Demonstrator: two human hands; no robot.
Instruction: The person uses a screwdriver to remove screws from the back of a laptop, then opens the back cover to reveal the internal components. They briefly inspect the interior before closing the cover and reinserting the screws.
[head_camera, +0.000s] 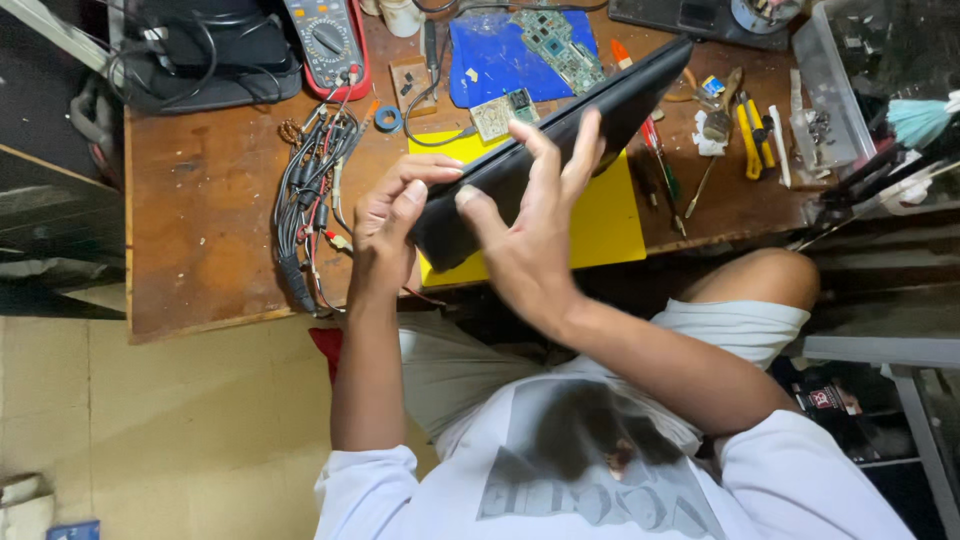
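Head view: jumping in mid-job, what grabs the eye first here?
The black laptop stands out, tilted up off the wooden workbench and held between both hands, the left hand at its near corner and the right hand spread across its side. Under it lies a bright yellow mat, with a blue mat carrying a circuit board behind. A tangle of test leads lies left.

Bare wooden bench (200, 200) left of cables (310, 190), seemingly

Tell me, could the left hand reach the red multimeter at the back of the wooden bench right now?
Probably not right away: the left hand grips the black laptop, while the red multimeter sits beyond tangled wires.
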